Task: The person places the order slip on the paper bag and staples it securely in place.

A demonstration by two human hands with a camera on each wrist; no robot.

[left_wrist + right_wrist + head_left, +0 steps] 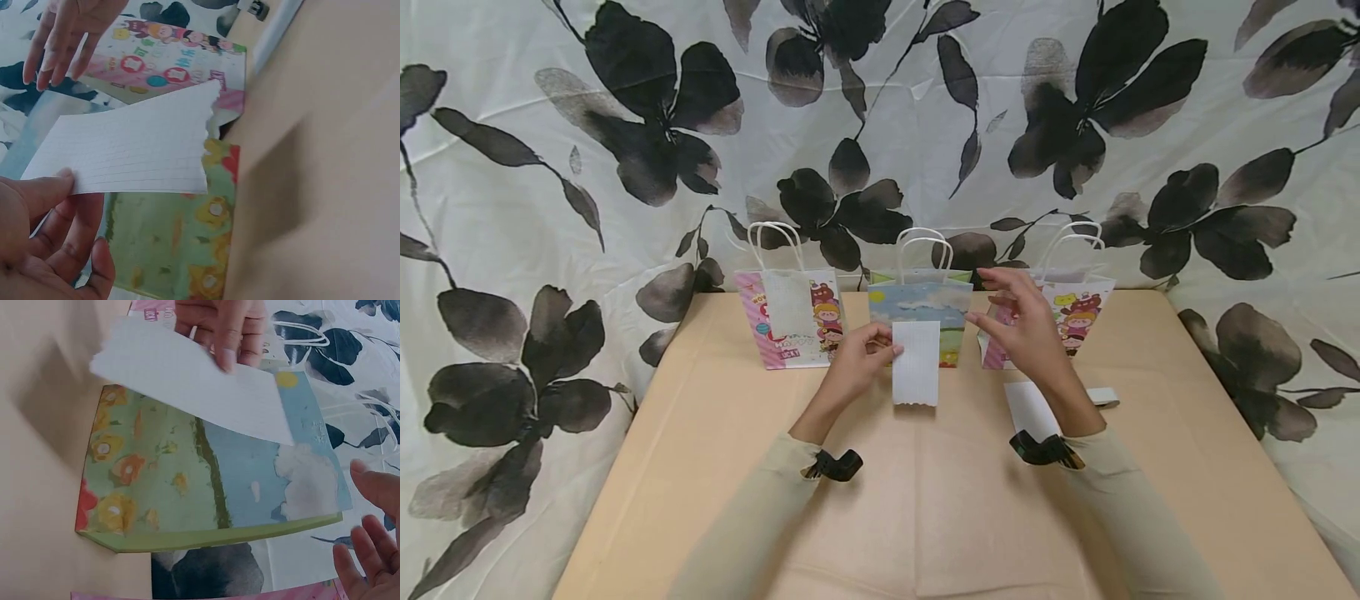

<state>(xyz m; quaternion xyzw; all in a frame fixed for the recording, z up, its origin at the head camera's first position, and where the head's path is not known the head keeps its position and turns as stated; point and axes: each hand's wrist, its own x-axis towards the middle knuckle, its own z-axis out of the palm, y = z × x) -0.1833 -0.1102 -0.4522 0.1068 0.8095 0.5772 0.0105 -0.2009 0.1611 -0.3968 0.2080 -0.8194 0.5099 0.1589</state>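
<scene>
My left hand point(861, 360) pinches a strip of lined white paper point(915, 364) by its upper left side, thumb on one face and fingers behind. The strip's lower edge is torn and jagged. It hangs in front of a paper gift bag point(955, 304) printed with sky, a cloud and flowers, covering part of it. My right hand point(1026, 321) is raised with spread fingers, holding nothing, between this bag and the pink cartoon bag point(1084, 312) on the right. In the right wrist view, its fingers point(375, 540) are beside the top of the sky bag.
On the left stands another pink cartoon bag point(752, 312) with a white paper piece point(790, 307) over its front. Under my right forearm lies more white paper point(1026, 408), beside a small white item point(1105, 397) with a dark end. Floral cloth point(917, 125) hangs behind the table point(700, 467).
</scene>
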